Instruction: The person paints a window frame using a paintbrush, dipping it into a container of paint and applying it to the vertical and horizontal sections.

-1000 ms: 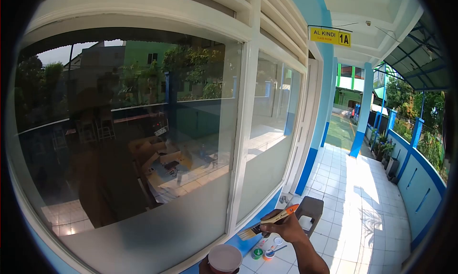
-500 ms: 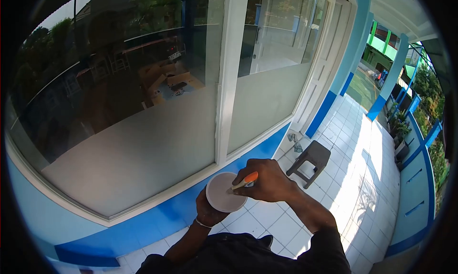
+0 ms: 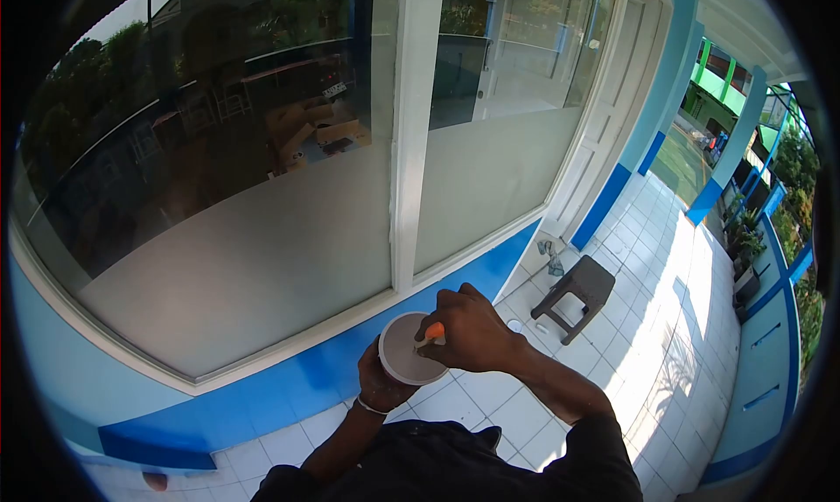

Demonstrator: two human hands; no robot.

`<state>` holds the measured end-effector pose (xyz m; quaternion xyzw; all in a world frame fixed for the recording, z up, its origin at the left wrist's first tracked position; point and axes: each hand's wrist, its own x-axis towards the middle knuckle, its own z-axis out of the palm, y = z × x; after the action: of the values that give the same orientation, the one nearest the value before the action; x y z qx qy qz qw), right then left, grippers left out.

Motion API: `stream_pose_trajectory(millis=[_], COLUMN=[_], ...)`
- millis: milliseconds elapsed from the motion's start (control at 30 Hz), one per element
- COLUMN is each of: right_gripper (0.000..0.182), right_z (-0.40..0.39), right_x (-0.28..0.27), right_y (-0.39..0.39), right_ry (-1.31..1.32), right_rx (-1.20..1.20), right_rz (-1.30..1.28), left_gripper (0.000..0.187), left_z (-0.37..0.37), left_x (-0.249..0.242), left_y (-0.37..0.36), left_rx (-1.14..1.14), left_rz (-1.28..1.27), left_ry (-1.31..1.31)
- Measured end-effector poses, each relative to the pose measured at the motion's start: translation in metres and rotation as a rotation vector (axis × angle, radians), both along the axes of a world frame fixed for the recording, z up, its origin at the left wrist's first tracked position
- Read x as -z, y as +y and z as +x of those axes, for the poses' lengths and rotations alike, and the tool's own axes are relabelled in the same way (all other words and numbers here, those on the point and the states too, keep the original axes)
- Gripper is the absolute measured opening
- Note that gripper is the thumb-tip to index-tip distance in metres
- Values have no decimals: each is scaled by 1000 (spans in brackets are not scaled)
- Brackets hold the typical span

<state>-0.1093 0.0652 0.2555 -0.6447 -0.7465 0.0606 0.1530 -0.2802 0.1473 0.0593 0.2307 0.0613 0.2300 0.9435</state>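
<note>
My left hand (image 3: 382, 381) is wrapped round the side of a round, pale tub (image 3: 401, 336), held in front of my chest. Greyish-white paint or a similar liquid shows inside it. Over the tub's right rim, my right hand (image 3: 477, 331) pinches a paintbrush (image 3: 435, 331) with an orange handle end. The brush's lower end points down into the tub, and my fingers hide much of it. A pale band circles my left wrist.
A white-framed window (image 3: 402, 152) with frosted lower panes stands ahead, above a blue wall base (image 3: 306, 362). On the white tiled floor (image 3: 490, 397) are a dark stool (image 3: 579, 290), a crumpled cloth (image 3: 549, 255) and a small white lid-like object (image 3: 514, 326).
The brush has turned more upright in my right hand, its handle end shifting left over the tub. The view has shifted slightly. My left hand keeps its hold on the tub.
</note>
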Motion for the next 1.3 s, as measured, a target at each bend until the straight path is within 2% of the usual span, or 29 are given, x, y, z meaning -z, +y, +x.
stream_pose_trajectory(millis=[100, 200, 300, 333, 433, 467, 600, 700, 800, 833, 867, 933, 967, 1000, 1033, 1100, 1133, 1200, 1233, 1300], right_gripper=[34, 37, 37, 34, 35, 36, 36, 34, 33, 33, 32, 31, 30, 30, 30, 29, 28, 26, 29, 36], right_z=[6, 15, 21, 28, 50, 49, 38, 43, 54, 54, 46, 37, 36, 37, 40, 43, 47, 52, 57, 72], right_x=[-13, 5, 10, 18, 28, 27, 39, 45, 62, 68, 64, 69, 76, 75, 73, 76, 80, 87, 96, 126], right_y=[-4, -1, -4, -5, -20, -25, -40, -47, -48, -48, -49, -50, -49, -49, -49, -50, -50, -49, -48, -44], right_ry=[89, 214, 545, 573, 932, 871, 666, 823, 955, 992, 903, 817, 746, 823, 901, 1108, 1235, 1469, 1624, 1937], right_rx=[141, 102, 129, 124, 234, 303, 251, 292, 332, 362, 386, 283, 244, 264, 282, 333, 367, 449, 490, 574], right_rz=[-67, -153, -319, -305, -228, -216, -259, -270, -174, -143, -154, -199, -235, -224, -211, -118, -32, 176, 227, 330], left_gripper=[84, 82, 81, 79, 73, 72, 73, 73, 70, 70, 69, 71, 72, 72, 73, 74, 75, 76, 76, 75], left_z=[5, 11, 16, 17, 20, 18, 19, 19, 16, 14, 13, 7, 7, 7, 9, 7, 5, 3, 1, -4], left_x=[1, 9, 9, 10, 24, 24, 23, 33, 38, 36, 30, 8, 8, 7, 19, 30, 35, 32, 30, 37], left_y=[-2, -3, -8, -11, -15, -19, -28, -28, -30, -31, -32, -38, -37, -37, -33, -30, -29, -30, -34, -36], left_rx=[-5, 9, -7, 21, 118, 131, 118, 145, 158, 152, 149, 33, 30, 26, 74, 122, 126, 76, 23, -15], left_rz=[-50, -74, -65, -128, -375, -308, -245, -285, -394, -384, -372, 264, 291, 318, 54, -211, -210, -48, 111, 103], left_ry=[-20, -39, 2, -30, -150, -163, -50, -56, -107, -99, -91, 136, 154, 172, 99, 17, 7, 47, 98, 120])
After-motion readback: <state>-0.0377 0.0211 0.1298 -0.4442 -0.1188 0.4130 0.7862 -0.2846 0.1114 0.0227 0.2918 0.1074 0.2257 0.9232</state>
